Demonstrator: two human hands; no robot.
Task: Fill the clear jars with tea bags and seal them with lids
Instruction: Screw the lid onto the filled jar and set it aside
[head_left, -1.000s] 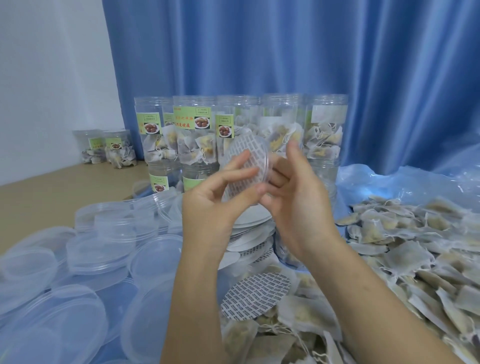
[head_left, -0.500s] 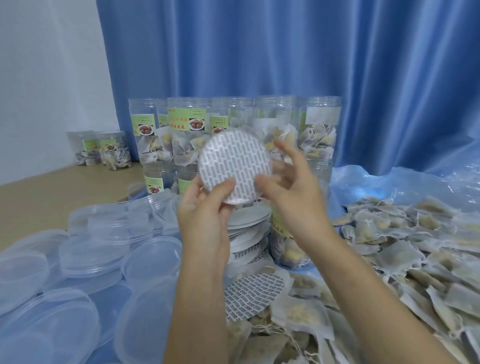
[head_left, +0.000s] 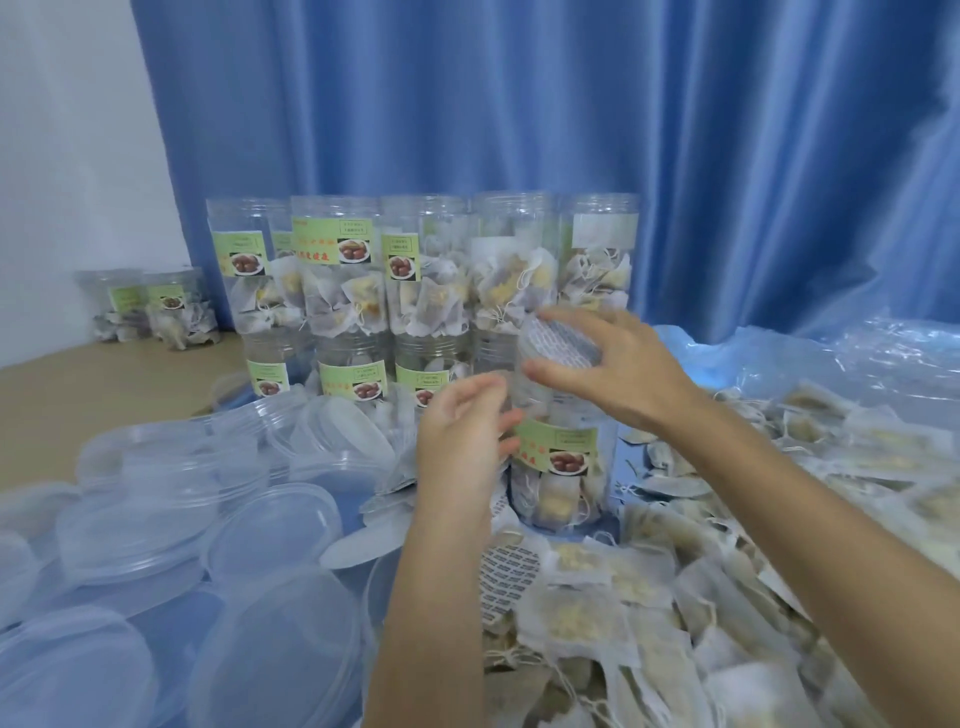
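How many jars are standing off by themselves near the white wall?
2: left jar nearest the wall, right jar beside it, both left of the stacked jars. More could be hidden.

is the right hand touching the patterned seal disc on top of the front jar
Touching. The head view shows the right hand with its fingers curled over the seal disc at the mouth of the front jar.

No text can be read. Green labels (head_left: 556, 451) bearing red-and-yellow characters and a picture of brown fruit on a plate are seen on the clear jars (head_left: 340, 270), but the characters are too blurred to be made out. A repeated dark print covers the round seal liner (head_left: 563, 343); its marks are illegible too.
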